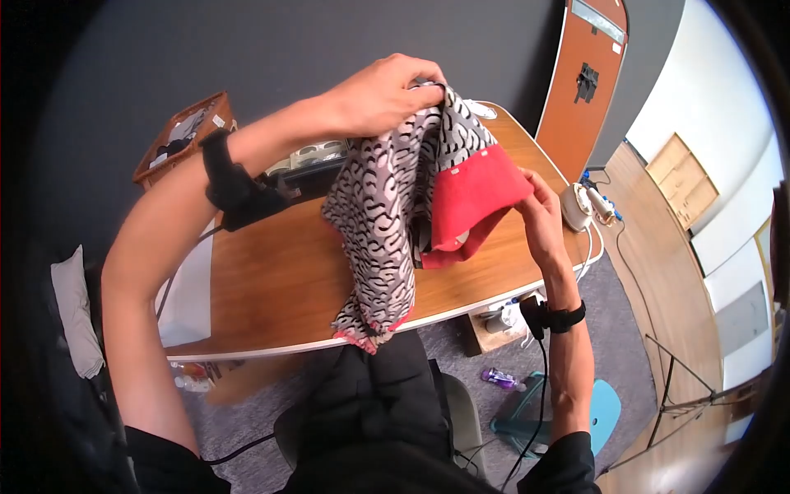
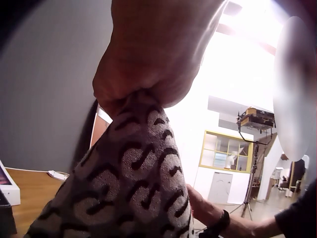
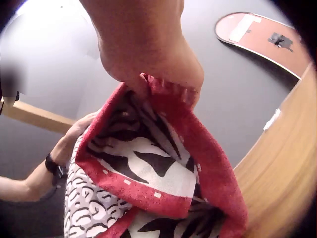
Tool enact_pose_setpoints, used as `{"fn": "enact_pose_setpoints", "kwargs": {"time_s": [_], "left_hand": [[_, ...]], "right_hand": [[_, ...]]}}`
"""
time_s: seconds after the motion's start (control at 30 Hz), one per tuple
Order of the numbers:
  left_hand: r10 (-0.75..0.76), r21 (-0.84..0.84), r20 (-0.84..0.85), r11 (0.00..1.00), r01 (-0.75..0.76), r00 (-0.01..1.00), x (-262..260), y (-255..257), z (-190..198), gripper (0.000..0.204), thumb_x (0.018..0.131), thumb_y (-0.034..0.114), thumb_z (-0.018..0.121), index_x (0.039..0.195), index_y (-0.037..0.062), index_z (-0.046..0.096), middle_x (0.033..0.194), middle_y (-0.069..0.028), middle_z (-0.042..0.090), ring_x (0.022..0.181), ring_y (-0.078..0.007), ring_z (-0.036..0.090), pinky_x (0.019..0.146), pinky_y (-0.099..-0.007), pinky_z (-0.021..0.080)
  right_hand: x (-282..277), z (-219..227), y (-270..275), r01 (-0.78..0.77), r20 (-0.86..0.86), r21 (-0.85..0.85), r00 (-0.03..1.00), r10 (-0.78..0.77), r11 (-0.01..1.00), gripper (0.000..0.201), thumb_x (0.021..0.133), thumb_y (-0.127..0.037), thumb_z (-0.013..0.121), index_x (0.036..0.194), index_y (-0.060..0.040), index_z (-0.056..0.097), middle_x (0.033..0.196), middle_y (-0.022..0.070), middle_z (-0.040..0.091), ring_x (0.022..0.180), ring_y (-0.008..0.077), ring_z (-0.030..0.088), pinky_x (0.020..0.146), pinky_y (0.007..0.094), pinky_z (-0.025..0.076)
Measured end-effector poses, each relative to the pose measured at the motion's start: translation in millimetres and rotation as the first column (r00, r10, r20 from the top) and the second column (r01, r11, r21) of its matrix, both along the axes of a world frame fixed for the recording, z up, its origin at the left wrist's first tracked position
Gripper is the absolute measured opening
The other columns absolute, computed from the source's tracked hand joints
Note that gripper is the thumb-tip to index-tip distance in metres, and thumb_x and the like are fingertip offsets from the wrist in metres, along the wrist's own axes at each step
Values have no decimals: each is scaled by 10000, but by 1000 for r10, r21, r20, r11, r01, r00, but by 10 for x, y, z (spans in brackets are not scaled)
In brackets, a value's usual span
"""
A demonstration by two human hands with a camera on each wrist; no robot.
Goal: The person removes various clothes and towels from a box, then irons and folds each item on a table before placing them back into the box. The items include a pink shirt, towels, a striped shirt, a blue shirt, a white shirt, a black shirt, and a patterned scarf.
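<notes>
A black, white and grey patterned cloth (image 1: 378, 206) with a red border (image 1: 477, 193) hangs in folds over the table. My left hand (image 1: 387, 92) grips it at the top, and in the left wrist view the cloth (image 2: 133, 168) spreads downward from the fist. Lower and to the right, my right hand (image 1: 541, 216) pinches the red edge. The right wrist view shows that edge (image 3: 218, 163) bunched under the fingers, with a black-and-white inner face (image 3: 153, 166) in the fold. The cloth's lower end hangs at the table's near edge.
The wooden table (image 1: 271, 280) carries a dark box (image 1: 309, 165) behind the cloth and a white appliance (image 1: 576, 207) at its right end. A brown basket (image 1: 185, 136) stands back left. A teal stool (image 1: 605, 412) and a purple bottle (image 1: 502, 379) are on the floor.
</notes>
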State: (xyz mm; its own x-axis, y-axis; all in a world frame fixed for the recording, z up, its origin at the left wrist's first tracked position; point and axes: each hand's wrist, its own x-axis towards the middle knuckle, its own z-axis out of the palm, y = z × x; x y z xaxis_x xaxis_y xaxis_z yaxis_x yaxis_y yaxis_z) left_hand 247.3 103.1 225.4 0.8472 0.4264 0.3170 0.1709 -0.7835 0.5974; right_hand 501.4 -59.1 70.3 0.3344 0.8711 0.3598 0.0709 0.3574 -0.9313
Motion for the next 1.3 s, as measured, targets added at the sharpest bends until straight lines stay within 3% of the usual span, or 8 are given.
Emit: {"fn": "enact_pose_setpoints", "kwargs": {"time_s": [0.07, 0.27, 0.47, 0.67, 0.8, 1.07, 1.2, 1.3], "left_hand": [[-9, -114, -75, 993, 0, 997, -90, 60, 58, 266, 1076, 211, 553, 1132, -9, 691, 933, -8, 693, 823, -61, 572, 741, -252, 479], [-189, -267, 14, 946, 186, 982, -103, 87, 25, 304, 1064, 259, 582, 1162, 2, 710, 1016, 27, 697, 912, -43, 588, 862, -248, 499], [-203, -364, 28, 910, 199, 979, -215, 36, 90, 335, 1074, 299, 586, 1156, -16, 667, 990, 0, 675, 856, -51, 599, 776, -210, 513], [-68, -540, 174, 828, 153, 982, -660, 264, 143, 340, 1111, 289, 496, 1272, 8, 601, 1165, -38, 685, 988, -87, 669, 891, -252, 567], [-7, -556, 195, 823, 116, 981, -748, 470, 6, 308, 1123, 311, 464, 1154, 36, 598, 1103, 0, 676, 975, -59, 647, 867, -250, 557], [259, -67, 197, 966, -251, 946, -145, 658, -887, 347, 1061, 270, 497, 1239, 26, 665, 1022, -67, 713, 958, -141, 632, 886, -341, 502], [252, -315, 591, 947, -68, 766, 211, -422, -1070, 746, 1005, 439, 605, 1540, -30, 379, 1496, -272, 503, 1382, -352, 508, 1116, -423, 421], [113, 94, 534, 977, -192, 838, 513, -777, -1234, 1129, 828, 399, 794, 1604, -66, 117, 1592, -340, 295, 1466, -455, 359, 1202, -468, 330]], "right_hand": [[107, -34, 77, -78, -240, -60, 969, 62, 995, 316, 1000, -58, 612, 1309, 3, 624, 1176, 55, 700, 1091, 137, 651, 969, 292, 508], [-247, -432, 189, -90, 426, 5, 902, 79, 996, 436, 951, 26, 666, 1378, -10, 589, 1284, 82, 672, 1215, 178, 613, 1064, 332, 477], [0, -475, 427, 34, 153, 153, 986, -58, 988, 257, 989, 21, 565, 1226, 25, 664, 1180, 76, 710, 1114, 155, 635, 1007, 303, 493], [89, 855, 226, 309, 456, 455, 724, -517, 835, 202, 1017, -92, 574, 1138, 9, 699, 867, 69, 698, 838, 95, 600, 788, 280, 506], [128, 1546, 97, 145, 678, 282, 669, -304, 948, 225, 1004, -156, 617, 1129, 13, 696, 794, 108, 661, 772, 88, 560, 757, 297, 522], [-320, 2186, 221, 0, 882, 349, 339, -329, 937, 267, 944, -104, 578, 1134, 17, 721, 962, 258, 724, 897, 374, 722, 887, 403, 554], [-393, 2296, 385, 85, 909, 334, 235, -345, 939, 300, 887, -112, 586, 1113, 4, 746, 996, 264, 730, 970, 433, 712, 923, 444, 559], [-381, 2340, 413, 106, 913, 344, 195, -359, 933, 302, 867, -110, 589, 1097, -8, 758, 984, 265, 730, 967, 436, 708, 928, 450, 561]]}}
